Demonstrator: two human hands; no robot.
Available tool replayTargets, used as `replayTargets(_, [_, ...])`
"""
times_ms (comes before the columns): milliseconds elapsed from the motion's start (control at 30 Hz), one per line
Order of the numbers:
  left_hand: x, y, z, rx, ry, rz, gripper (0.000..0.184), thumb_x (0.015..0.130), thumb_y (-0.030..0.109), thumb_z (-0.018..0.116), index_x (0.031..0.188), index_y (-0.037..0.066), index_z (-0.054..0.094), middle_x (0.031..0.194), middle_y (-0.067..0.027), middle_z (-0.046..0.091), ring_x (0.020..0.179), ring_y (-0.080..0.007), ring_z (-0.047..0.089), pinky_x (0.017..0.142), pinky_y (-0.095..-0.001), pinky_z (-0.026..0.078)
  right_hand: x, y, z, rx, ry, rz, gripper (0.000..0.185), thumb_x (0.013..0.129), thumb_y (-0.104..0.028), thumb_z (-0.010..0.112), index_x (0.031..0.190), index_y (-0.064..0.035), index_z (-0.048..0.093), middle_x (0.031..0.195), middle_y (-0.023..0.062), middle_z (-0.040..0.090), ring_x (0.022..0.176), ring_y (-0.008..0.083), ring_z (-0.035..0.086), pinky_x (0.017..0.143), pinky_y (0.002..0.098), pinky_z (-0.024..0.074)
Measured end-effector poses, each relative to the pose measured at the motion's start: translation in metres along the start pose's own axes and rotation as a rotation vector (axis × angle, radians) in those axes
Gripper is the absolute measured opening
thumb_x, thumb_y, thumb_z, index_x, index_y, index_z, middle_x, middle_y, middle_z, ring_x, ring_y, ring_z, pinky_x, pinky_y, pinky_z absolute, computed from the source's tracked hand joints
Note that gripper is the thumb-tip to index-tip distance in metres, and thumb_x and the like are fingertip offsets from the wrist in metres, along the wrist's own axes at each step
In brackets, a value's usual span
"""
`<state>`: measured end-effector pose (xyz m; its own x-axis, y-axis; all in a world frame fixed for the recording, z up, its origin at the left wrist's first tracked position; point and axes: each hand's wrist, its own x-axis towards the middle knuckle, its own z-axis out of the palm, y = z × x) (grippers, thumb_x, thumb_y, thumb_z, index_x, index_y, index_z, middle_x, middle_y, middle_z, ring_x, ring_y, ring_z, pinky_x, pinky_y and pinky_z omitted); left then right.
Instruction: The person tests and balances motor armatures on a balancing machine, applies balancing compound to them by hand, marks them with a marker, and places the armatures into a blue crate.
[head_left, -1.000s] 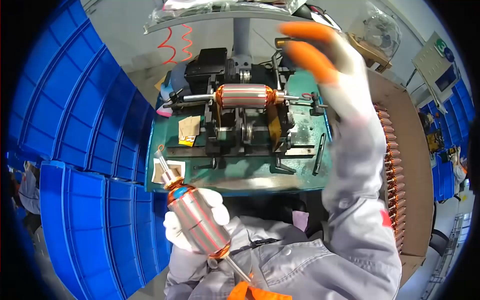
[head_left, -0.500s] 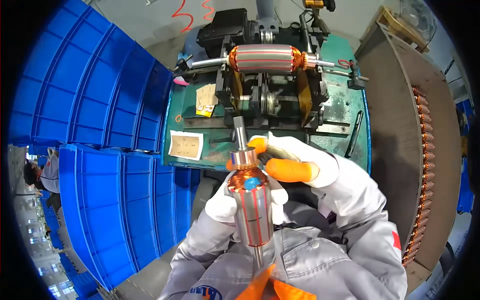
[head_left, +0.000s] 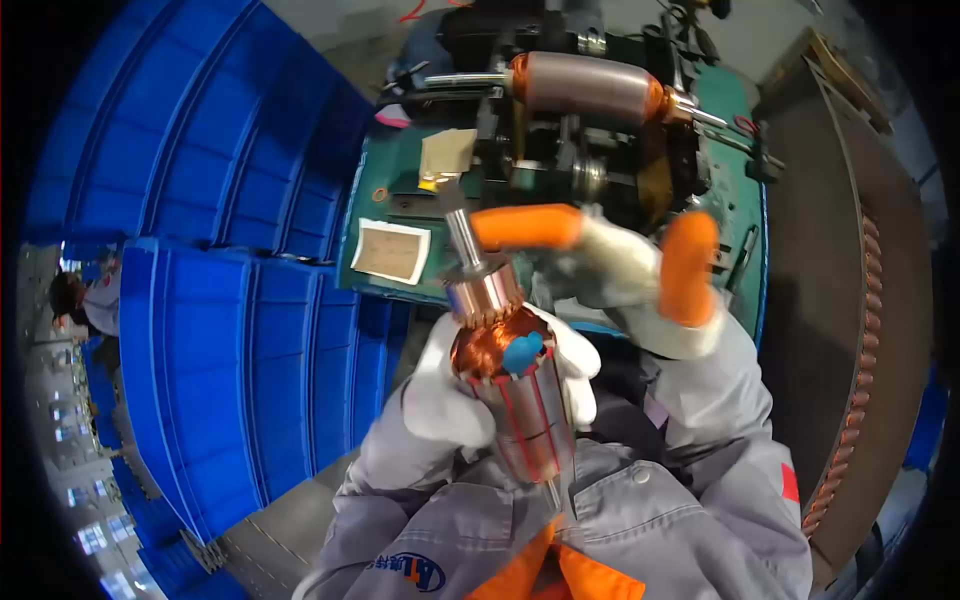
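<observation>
My left hand (head_left: 447,397), in a white glove, is wrapped round a motor armature (head_left: 520,410) in front of my chest. This armature has copper windings with a blue patch, red lines down its core and a tilted shaft pointing up. My right hand (head_left: 625,270), gloved white with orange fingertips, is spread behind it; one orange finger reaches to the upper shaft, and whether they touch is unclear. A second armature (head_left: 590,85) lies across the black machine (head_left: 560,165) on the green bench (head_left: 340,272).
Blue bins (head_left: 240,370) are stacked at the left. A brown box (head_left: 800,300) at the right holds a row of armatures (head_left: 856,400). On the bench lie a paper card (head_left: 391,251) and a black tool (head_left: 742,258). Another person (head_left: 98,300) is at the far left.
My right hand has come down from the upper right to the held armature, then its fingers have spread. The held armature has moved right and turned more upright. The view has shifted downward.
</observation>
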<state>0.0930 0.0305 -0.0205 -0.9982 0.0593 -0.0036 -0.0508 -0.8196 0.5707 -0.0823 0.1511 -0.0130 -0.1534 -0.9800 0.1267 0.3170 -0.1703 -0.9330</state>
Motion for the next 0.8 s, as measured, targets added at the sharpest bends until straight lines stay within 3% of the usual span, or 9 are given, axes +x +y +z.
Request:
replayTargets(67, [-0.008, 0.015, -0.001, 0.426, 0.036, 0.216, 0.08, 0.066, 0.018, 0.091, 0.13, -0.012, 0.053, 0.118, -0.0253, 0.067, 0.1, -0.034, 0.072, 0.083, -0.0437, 0.06, -0.017, -0.008, 0.007, -0.017, 0.135, 0.0, 0.089, 0.089, -0.067, 0.056, 0.14, 0.0047, 0.051, 0.12, 0.0104, 0.063, 0.104, 0.0159, 0.06, 0.095, 0.0312, 0.047])
replayTargets(133, [-0.021, 0.031, 0.013, 1.092, 0.157, 0.505, 0.062, 0.072, 0.021, 0.086, 0.124, -0.003, 0.062, 0.115, -0.0189, 0.07, 0.086, -0.0247, 0.072, 0.075, -0.0344, 0.058, -0.034, -0.012, 0.012, -0.058, 0.205, 0.043, 0.074, 0.093, -0.052, 0.061, 0.14, 0.0046, 0.051, 0.115, 0.0077, 0.062, 0.101, 0.0139, 0.058, 0.094, 0.0297, 0.0456])
replayTargets(167, [-0.029, 0.046, 0.031, 1.55, 0.183, 0.444, 0.05, 0.075, 0.023, 0.082, 0.116, 0.001, 0.065, 0.114, -0.016, 0.071, 0.075, -0.0202, 0.068, 0.066, -0.0314, 0.054, -0.039, -0.009, 0.007, -0.061, 0.19, 0.115, 0.055, 0.098, -0.034, 0.062, 0.139, 0.0028, 0.054, 0.112, 0.0053, 0.062, 0.098, 0.0121, 0.056, 0.091, 0.0284, 0.0444])
replayTargets(267, [-0.038, 0.073, 0.067, 2.745, -0.055, 0.533, 0.026, 0.08, 0.025, 0.071, 0.101, 0.01, 0.068, 0.113, -0.0082, 0.072, 0.048, -0.0096, 0.045, 0.04, -0.026, 0.035, -0.032, -0.005, 0.004, -0.257, 0.178, 0.221, 0.045, 0.1, -0.028, 0.061, 0.132, 0.0034, 0.059, 0.11, 0.0038, 0.063, 0.095, 0.0113, 0.057, 0.088, 0.0272, 0.0446])
replayTargets(400, [-0.051, 0.068, 0.061, 2.852, -0.383, 0.862, 0.019, 0.095, 0.027, 0.064, 0.106, 0.015, 0.069, 0.117, -0.0029, 0.071, 0.044, -0.0061, 0.034, 0.038, -0.0222, 0.025, 0.004, -0.002, 0.013, -0.146, -0.019, 0.178, 0.05, 0.103, -0.038, 0.058, 0.131, 0.0042, 0.059, 0.117, 0.0078, 0.064, 0.097, 0.0112, 0.057, 0.09, 0.0269, 0.0442])
replayTargets(567, [-0.059, 0.065, 0.057, 2.835, -0.829, 0.661, 0.03, 0.093, 0.025, 0.06, 0.116, 0.009, 0.07, 0.118, -0.0061, 0.07, 0.043, -0.0079, 0.044, 0.035, -0.0245, 0.026, 0.036, 0.005, 0.026, -0.096, -0.324, 0.178, 0.057, 0.097, -0.042, 0.064, 0.128, 0.0045, 0.058, 0.117, 0.0098, 0.065, 0.103, 0.0148, 0.06, 0.093, 0.0307, 0.0471])
replayTargets(633, [-0.059, 0.066, 0.059, 2.827, -0.913, 0.598, 0.029, 0.089, 0.017, 0.06, 0.112, 0.004, 0.071, 0.117, -0.0116, 0.069, 0.057, -0.0146, 0.054, 0.036, -0.0269, 0.033, 0.041, 0.002, 0.036, -0.079, -0.378, 0.266, 0.054, 0.096, -0.04, 0.066, 0.126, 0.0037, 0.059, 0.116, 0.0102, 0.065, 0.103, 0.0158, 0.062, 0.092, 0.0319, 0.0488])
replayTargets(667, [-0.06, 0.064, 0.058, 2.805, -0.918, 0.581, 0.026, 0.086, 0.011, 0.061, 0.107, 0.0, 0.072, 0.117, -0.0164, 0.067, 0.07, -0.0204, 0.062, 0.038, -0.0289, 0.039, 0.042, -0.004, 0.043, -0.047, -0.379, 0.319, 0.051, 0.096, -0.038, 0.066, 0.125, 0.0031, 0.059, 0.114, 0.0108, 0.066, 0.102, 0.0167, 0.063, 0.091, 0.0325, 0.0498])
replayTargets(800, [-0.069, 0.046, 0.042, 2.868, -0.869, 0.595, 0.025, 0.079, -0.002, 0.063, 0.102, -0.009, 0.071, 0.115, -0.0222, 0.066, 0.069, -0.0195, 0.066, 0.038, -0.0298, 0.042, 0.048, -0.015, 0.066, -0.418, -0.38, 0.445, 0.037, 0.101, -0.029, 0.06, 0.118, 0.0041, 0.064, 0.095, 0.0069, 0.067, 0.09, 0.0103, 0.064, 0.079, 0.0273, 0.0508])
